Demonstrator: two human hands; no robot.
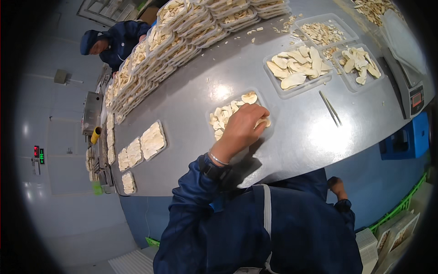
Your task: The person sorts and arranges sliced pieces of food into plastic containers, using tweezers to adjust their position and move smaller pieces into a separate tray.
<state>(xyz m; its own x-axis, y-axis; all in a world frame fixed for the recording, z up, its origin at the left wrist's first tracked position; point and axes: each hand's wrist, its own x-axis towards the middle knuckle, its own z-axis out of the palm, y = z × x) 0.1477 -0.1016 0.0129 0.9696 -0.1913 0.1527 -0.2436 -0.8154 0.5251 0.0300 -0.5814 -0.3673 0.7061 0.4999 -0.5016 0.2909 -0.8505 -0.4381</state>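
Note:
My left hand (244, 125) reaches over a clear plastic tray (211, 119) of pale sliced pieces that look like dried mushroom. Its fingers curl down at the tray's right side, closed on a pale mushroom slice (263, 121); the hand hides part of the tray. Off the table's front edge, low beside my body, my right hand (337, 187) hangs with its fingers curled and nothing seen in them. Metal tweezers (330, 108) lie on the table to the right of the tray. Beyond them stands a tray of large slices (299, 66).
A tray of small bits (323, 34) and a tray of slices (360, 66) stand near a scale (414, 98). Stacked filled trays (169, 45) line the far left. Several packed trays (153, 139) sit on the left. Across the table is a co-worker (119, 41). A blue stool (406, 139) stands right.

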